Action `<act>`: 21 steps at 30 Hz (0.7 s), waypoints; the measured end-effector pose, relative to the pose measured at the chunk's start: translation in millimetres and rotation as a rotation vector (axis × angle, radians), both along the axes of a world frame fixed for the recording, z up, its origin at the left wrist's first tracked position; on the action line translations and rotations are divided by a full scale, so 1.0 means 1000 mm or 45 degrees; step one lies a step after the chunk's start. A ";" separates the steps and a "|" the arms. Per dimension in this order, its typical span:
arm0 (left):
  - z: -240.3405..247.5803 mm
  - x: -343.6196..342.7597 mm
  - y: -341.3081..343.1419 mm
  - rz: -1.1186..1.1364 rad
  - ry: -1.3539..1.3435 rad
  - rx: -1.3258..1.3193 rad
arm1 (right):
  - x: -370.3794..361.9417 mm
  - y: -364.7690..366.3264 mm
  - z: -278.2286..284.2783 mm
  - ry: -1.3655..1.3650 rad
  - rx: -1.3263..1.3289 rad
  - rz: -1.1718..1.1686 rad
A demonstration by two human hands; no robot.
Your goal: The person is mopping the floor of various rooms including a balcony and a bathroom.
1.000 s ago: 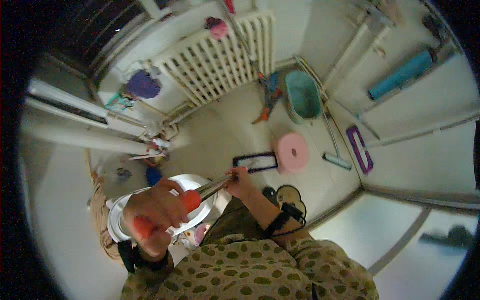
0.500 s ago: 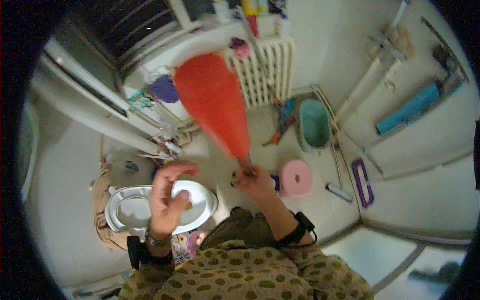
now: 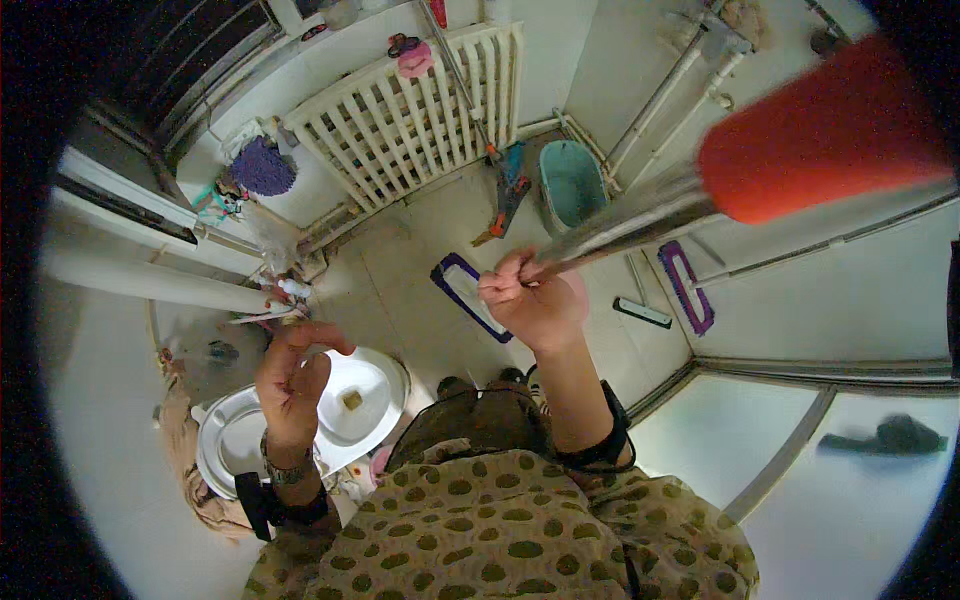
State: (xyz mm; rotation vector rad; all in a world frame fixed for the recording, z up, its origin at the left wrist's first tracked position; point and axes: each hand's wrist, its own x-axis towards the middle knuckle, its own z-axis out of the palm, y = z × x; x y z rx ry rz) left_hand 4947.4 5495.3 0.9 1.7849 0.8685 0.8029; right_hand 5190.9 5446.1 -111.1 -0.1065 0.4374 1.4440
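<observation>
My right hand is wrapped round the metal pole of a flat mop. The pole rises to the upper right, where its red grip looms close and blurred. Below that hand, the mop's head, purple-edged with a pale middle, lies on the floor tiles. My left hand is over the left side of the white toilet, fingers loosely bent and thumb apart, with nothing seen in it. The toilet lid is up.
A ribbed radiator lines the far wall. Right of it stand an orange-and-grey tool and a green bucket. A pink round thing is partly hidden behind my right hand. Another purple-edged mop head is at the right wall.
The mop's red grip has swung from upper middle to upper right, and its head now shows left of my right hand. My left hand moved slightly left. The view has shifted.
</observation>
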 end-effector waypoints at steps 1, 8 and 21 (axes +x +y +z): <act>-0.009 -0.013 0.001 -0.016 -0.126 -0.085 | -0.002 0.002 -0.008 -0.153 0.097 -0.041; -0.028 -0.059 0.020 0.028 -0.136 0.039 | -0.019 -0.009 0.032 0.220 -0.163 -0.365; -0.060 -0.127 0.070 0.156 -0.317 -0.076 | -0.037 -0.078 0.157 0.372 0.024 -0.698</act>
